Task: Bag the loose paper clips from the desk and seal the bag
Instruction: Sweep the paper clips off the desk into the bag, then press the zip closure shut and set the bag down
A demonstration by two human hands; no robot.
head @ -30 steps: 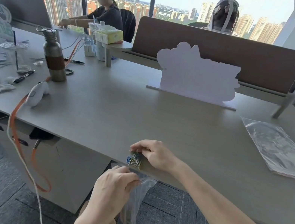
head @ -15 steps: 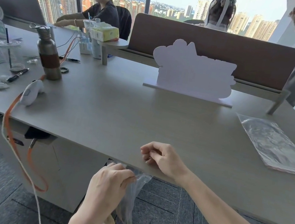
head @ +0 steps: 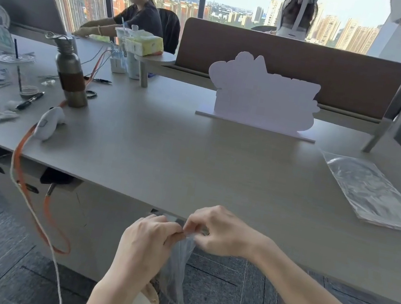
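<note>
The clips have gone from the desk edge; both hands, left hand and right hand, now pinch the bag mouth, so sealing looks begun.

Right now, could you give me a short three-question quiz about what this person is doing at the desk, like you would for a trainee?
1. True or false: both hands are pinching the top of the clear bag just below the desk edge.
2. Multiple choice: where does the spare stack of plastic bags lie? A) on the floor B) on the desk, far right C) beside the metal bottle
3. Fill in: the white cut-out sign stands upright in front of the brown ____.

Key: 1 true: the left hand and right hand meet at the bag's mouth. 2 B. 3 divider.
</note>
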